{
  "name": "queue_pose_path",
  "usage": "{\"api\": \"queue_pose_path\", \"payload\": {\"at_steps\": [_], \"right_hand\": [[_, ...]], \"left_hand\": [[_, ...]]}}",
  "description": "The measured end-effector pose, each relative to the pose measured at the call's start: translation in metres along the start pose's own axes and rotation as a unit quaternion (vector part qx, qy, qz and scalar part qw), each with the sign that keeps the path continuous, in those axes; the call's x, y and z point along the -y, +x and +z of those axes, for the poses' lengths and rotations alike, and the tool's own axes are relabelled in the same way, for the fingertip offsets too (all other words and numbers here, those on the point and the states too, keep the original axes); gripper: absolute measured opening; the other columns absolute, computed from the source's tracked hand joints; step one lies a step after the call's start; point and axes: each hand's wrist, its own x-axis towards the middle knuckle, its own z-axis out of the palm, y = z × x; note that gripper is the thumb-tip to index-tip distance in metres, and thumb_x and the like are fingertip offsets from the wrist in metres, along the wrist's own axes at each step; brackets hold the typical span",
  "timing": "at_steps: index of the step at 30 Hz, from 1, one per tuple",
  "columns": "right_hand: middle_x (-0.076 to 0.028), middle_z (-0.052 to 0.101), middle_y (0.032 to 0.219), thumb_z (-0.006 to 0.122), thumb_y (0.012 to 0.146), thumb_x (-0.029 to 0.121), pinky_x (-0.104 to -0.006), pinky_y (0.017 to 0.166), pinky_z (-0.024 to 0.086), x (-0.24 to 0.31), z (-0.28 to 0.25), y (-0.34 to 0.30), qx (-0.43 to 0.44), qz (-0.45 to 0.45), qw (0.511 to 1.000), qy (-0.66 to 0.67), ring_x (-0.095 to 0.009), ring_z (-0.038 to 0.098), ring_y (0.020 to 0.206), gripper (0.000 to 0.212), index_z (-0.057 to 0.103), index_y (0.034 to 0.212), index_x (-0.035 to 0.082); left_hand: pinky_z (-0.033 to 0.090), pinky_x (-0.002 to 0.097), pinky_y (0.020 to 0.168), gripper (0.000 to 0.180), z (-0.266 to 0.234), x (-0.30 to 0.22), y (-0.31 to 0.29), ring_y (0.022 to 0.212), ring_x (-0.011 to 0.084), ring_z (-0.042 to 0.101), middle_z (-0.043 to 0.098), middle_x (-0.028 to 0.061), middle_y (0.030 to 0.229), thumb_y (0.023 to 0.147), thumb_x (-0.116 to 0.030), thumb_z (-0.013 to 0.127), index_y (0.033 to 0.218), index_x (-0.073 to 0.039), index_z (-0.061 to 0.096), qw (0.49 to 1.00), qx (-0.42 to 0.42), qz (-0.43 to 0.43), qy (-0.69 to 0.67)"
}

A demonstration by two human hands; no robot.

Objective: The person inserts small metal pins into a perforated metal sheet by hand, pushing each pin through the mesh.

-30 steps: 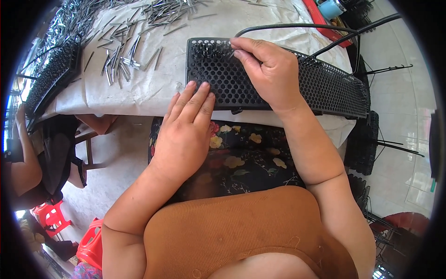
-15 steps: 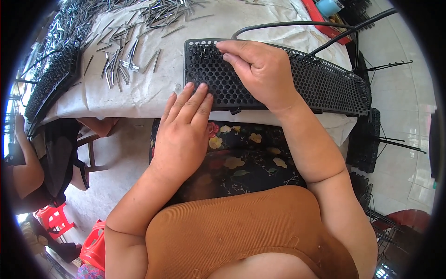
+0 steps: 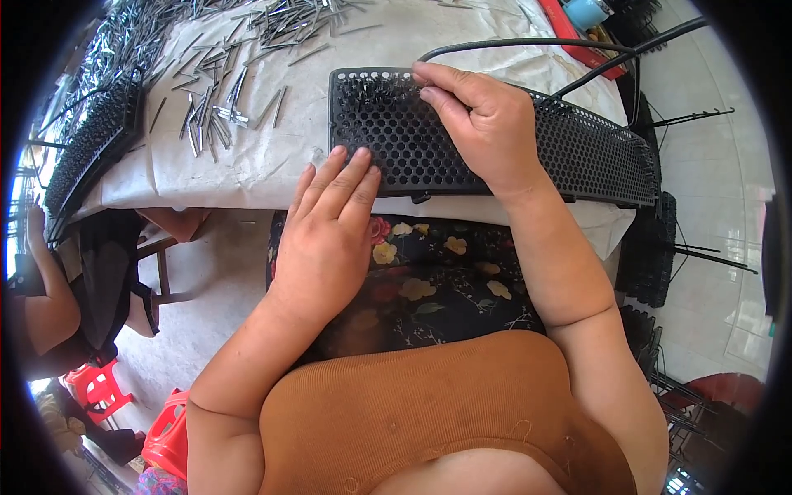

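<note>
A long black perforated panel (image 3: pixel 429 157) with rows of round holes lies along the table's near edge. Short dark pins (image 3: pixel 359 89) stand close together at its far left corner. My left hand (image 3: pixel 326 231) rests with its fingers stretched out, the tips touching the panel's near left corner. Over the panel's far edge, my right hand (image 3: pixel 491 124) has thumb and forefinger pinched; whatever is between them is hidden or too small to make out. Loose thin metal strips (image 3: pixel 210 124) lie scattered left of the panel.
A large heap of metal strips (image 3: pixel 124 49) fills the far left of the cloth-covered table (image 3: pixel 256 169). A bent black metal rod frame (image 3: pixel 528 41) reaches over the panel's far side. At the left, another pin-filled panel (image 3: pixel 99 140) stands near a co-worker's arm (image 3: pixel 49 289).
My right hand has slid a little to the right along the panel's far edge, uncovering more pins. My left hand and the panel have barely moved.
</note>
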Motion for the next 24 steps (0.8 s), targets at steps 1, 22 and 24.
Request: {"api": "queue_pose_path", "payload": {"at_steps": [1, 22, 24], "right_hand": [[-0.013, 0.073, 0.088, 0.072, 0.085, 0.009, -0.0327, 0.066, 0.056, -0.0002, -0.0005, -0.0002, 0.0, 0.0, 1.0, 0.001, -0.027, 0.071, 0.075, 0.018, 0.075, 0.103, 0.009], [-0.012, 0.073, 0.088, 0.072, 0.084, 0.009, -0.0326, 0.067, 0.056, -0.0048, -0.0006, -0.0024, -0.016, -0.021, 1.0, -0.01, -0.026, 0.07, 0.074, 0.021, 0.074, 0.105, 0.009], [-0.012, 0.073, 0.088, 0.072, 0.084, 0.008, -0.0323, 0.067, 0.056, -0.0038, -0.0007, -0.002, -0.009, -0.022, 1.0, -0.012, -0.026, 0.071, 0.076, 0.022, 0.074, 0.106, 0.009]], "left_hand": [[0.034, 0.0503, 0.114, 0.051, 0.0001, 0.0001, 0.0001, 0.135, 0.0333, 0.047, 0.054, 0.0131, 0.141, 0.079, -0.002, 0.066, 0.13, -0.003, 0.059, 1.0, -0.001, 0.003, 0.002], [0.034, 0.0493, 0.114, 0.056, 0.0004, -0.0006, 0.0001, 0.136, 0.0329, 0.046, 0.054, 0.013, 0.142, 0.076, 0.001, 0.071, 0.13, -0.004, 0.059, 1.0, -0.003, -0.003, 0.002], [0.034, 0.0494, 0.114, 0.056, 0.0001, -0.0006, -0.0002, 0.136, 0.033, 0.046, 0.054, 0.013, 0.142, 0.076, 0.001, 0.071, 0.131, -0.004, 0.059, 1.0, -0.003, -0.004, 0.0]]}}
